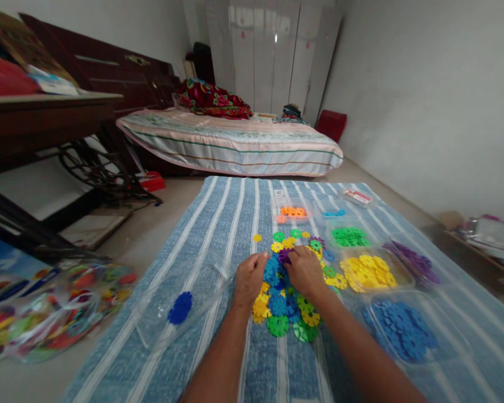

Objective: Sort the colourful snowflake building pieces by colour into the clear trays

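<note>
A mixed pile of notched plastic snowflake discs [278, 305] in yellow, green, blue and purple lies mid-table. At the pile's left edge is my left hand [250, 277], its fingers curled and its thumb beside a blue disc [271, 267]; whatever is inside the fingers is hidden. My right hand [306, 271] reaches over the pile from the right, fingertips pinched at a purple disc [284, 256]. Sorted discs fill clear boxes to the right: yellow discs [369, 271], blue discs [405, 330], green discs [349, 236], purple discs [414, 262] and orange discs [293, 212].
A clear box [151, 330] with dark blue discs [180, 308] stands on the left of the striped cloth [218, 224]. A few light blue discs [334, 213] sit in a box at the back. Bags of colourful pieces [54, 313] lie on the floor left. A bed [235, 145] stands beyond.
</note>
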{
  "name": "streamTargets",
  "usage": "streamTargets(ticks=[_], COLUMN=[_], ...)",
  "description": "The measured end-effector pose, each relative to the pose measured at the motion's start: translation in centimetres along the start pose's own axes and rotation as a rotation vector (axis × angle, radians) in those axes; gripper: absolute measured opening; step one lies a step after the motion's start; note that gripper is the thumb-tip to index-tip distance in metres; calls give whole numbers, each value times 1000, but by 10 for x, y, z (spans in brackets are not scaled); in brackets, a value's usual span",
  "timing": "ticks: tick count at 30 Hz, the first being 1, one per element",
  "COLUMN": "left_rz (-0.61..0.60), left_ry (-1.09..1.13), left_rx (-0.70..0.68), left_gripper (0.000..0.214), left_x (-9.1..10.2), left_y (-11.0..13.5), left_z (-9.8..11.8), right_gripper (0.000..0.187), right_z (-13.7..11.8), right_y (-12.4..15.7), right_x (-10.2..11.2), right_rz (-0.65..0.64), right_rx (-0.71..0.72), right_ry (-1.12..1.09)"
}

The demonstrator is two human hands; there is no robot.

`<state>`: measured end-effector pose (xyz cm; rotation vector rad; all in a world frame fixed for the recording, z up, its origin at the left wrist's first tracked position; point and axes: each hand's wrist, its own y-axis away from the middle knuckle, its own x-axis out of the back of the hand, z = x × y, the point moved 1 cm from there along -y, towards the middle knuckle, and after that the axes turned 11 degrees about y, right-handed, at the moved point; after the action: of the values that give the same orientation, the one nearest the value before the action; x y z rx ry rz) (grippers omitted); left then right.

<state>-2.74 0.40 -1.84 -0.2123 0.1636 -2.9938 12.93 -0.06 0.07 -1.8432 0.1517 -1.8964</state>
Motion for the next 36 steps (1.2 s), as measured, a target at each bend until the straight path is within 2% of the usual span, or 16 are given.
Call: streamTargets(ticks=[6, 11, 16, 19, 23, 26, 28, 30, 34, 36], left_rz=[14, 12, 8, 6, 12, 8, 7, 11, 12, 5], left_ry=[18, 30, 38, 50, 52, 48, 50, 51, 39, 36], left_rx=[13, 14, 20, 35, 25, 5, 5, 18, 39, 35], left_gripper=[39, 39, 40, 40, 40, 39, 40, 41, 41, 42], left_x=[1, 1, 1, 1, 0, 0, 0, -1, -2, -2], left_y=[-1, -2, -3, -3, -3, -4, -4, -4, -1, 0], left_z=[0, -2, -1, -2, -2, -2, -2, -1, 1, 1], right_gripper=[21, 29, 31, 34, 38, 32, 29, 30, 33, 28], right_z=[4, 29, 91, 143, 205, 228, 226, 209, 139, 96], right_y=[18, 35, 56, 67, 75, 78, 80, 84, 94, 100], right_x=[12, 26, 42, 59, 83, 90, 88, 83, 76, 73], right_rz=[101, 195, 304, 317, 179, 92, 57, 64, 236, 255], right_rx=[27, 18, -101, -233, -444, -529, -528, -481, -271, -132], right_ry=[-17, -40, 0, 179, 532, 639, 610, 509, 119, -79])
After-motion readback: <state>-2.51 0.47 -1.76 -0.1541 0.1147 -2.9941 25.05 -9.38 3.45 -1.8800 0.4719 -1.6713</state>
